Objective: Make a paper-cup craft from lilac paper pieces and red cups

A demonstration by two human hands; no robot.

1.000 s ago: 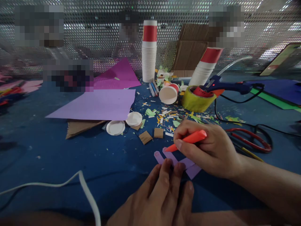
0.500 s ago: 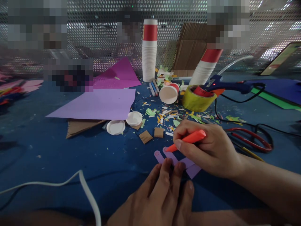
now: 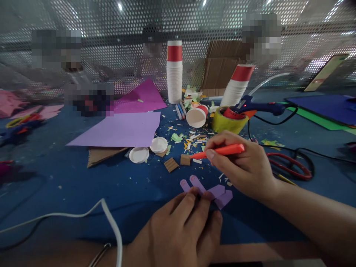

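Observation:
Several light purple paper strips (image 3: 219, 192) lie on the blue table, two of them with small red marks at their rounded tips. My left hand (image 3: 186, 226) rests over their lower parts, its fingertips pressing them down and its fingers slightly apart. Gripped in my right hand (image 3: 241, 163) is an orange-red marker (image 3: 229, 149), raised above the strips with its tip pointing left beside a small brown cardboard square (image 3: 185, 160). A second cardboard square (image 3: 171, 165) lies just left of that one.
White discs (image 3: 139, 155) and a large purple sheet (image 3: 119, 129) lie left. Behind stand cup stacks (image 3: 174, 74) and yellow tape (image 3: 228, 124) with a glue gun (image 3: 261, 106) on it. Red-handled scissors (image 3: 292, 167) are right; a white cable (image 3: 111, 222) crosses the front left.
My right hand has lifted the marker's tip off the purple strip and moved it up and away, uncovering the strips on the right. The head view has shifted slightly.

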